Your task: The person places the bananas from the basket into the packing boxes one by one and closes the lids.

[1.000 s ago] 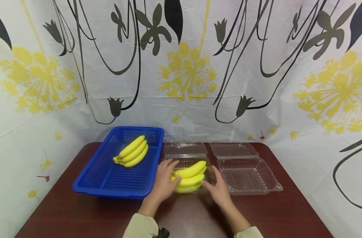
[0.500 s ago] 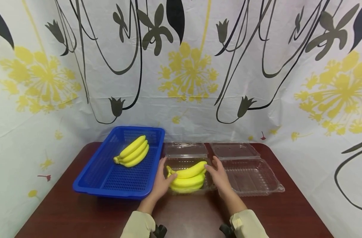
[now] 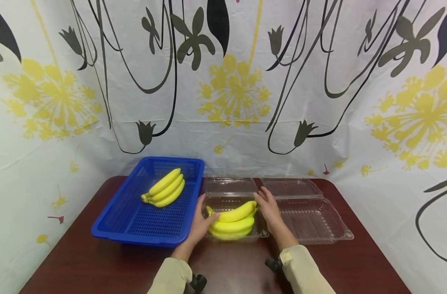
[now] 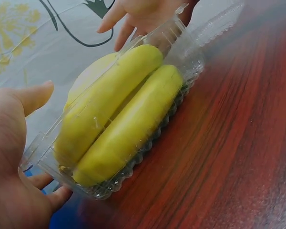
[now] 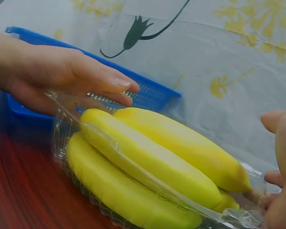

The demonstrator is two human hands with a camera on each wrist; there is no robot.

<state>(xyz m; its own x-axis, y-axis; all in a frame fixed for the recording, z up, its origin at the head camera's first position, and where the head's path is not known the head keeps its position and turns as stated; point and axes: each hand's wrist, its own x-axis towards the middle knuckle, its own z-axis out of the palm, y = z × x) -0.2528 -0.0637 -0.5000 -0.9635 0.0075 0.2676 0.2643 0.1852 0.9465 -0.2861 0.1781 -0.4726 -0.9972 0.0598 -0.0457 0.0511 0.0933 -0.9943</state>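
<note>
A bunch of yellow bananas lies in the left clear plastic clamshell container, whose lid is folded back behind it. At the container's left end is my left hand; its thumb is raised over the rim and its fingers lie along the outer wall. My right hand stands at the opposite end, thumb extended, with fingertips by the wall near the banana tips. Both hands are relaxed around the container, and neither grips the fruit.
A blue perforated basket at the left holds another bunch of bananas. Right of the hands, a second clear clamshell lies with its lid back. Behind the dark red wooden table hangs a patterned white cloth.
Both hands have drawn off the bananas to the container's two ends. My right hand moved back and up from the banana tips; the bunch now lies settled in the container.
</note>
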